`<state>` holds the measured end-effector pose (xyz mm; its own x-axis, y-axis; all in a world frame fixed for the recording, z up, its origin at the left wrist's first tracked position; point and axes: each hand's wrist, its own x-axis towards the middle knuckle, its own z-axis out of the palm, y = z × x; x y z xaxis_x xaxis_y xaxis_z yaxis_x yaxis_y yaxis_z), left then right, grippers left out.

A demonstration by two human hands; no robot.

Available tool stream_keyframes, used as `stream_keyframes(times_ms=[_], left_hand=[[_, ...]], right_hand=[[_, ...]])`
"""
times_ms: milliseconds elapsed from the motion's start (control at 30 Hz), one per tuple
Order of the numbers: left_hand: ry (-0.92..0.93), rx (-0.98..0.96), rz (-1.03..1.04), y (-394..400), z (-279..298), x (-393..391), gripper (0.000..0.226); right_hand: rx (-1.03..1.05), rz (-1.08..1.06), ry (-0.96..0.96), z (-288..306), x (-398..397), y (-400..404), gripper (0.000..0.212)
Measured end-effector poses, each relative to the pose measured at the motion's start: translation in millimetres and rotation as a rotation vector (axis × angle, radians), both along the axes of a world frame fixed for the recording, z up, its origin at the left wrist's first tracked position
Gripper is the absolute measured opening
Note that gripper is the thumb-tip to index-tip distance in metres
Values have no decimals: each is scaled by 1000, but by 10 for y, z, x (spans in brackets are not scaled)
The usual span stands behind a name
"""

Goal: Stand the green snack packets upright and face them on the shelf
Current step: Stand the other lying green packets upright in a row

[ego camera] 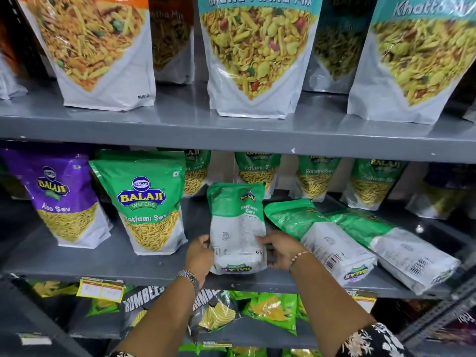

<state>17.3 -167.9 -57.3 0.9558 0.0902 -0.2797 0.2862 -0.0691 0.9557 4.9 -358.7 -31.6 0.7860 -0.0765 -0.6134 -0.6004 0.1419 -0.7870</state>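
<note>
Both hands are clamped on one green packet (237,228) at the middle shelf (103,269) front edge, back side facing out; left hand (199,256) grips its lower left, right hand (282,249) its lower right; two more green packets (319,235) lie flat just right; one green packet (149,202) and one purple packet (61,199) stand faced left; four green ones (257,171) stand at the back.

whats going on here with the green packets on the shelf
A person is tidying the middle shelf. Both hands, left hand and right hand, grip the lower sides of a green Ratlami Sev packet, held upright with its back panel facing out. Two more green packets lie flat to its right. One green packet already stands facing front beside a purple Aloo Sev packet.
</note>
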Motion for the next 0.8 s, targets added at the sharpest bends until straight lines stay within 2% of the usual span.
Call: stream_keyframes(times_ms=[133, 333, 567, 733, 800], left_hand=[[-137, -57, 24, 50, 64, 19, 41], [-250, 133, 5, -2, 77, 181, 45], [-294, 251, 13, -34, -48, 273, 45], [-353, 334, 91, -49, -97, 151, 23], [-383, 354, 136, -54, -101, 112, 18]], right_hand=[[-14, -9, -175, 114, 93, 51, 21], [-10, -136, -349, 116, 145, -16, 36], [-106, -119, -371, -47, 77, -89, 40], [-211, -83, -370, -47, 13, -134, 42], [-242, -60, -350, -60, -35, -135, 50]])
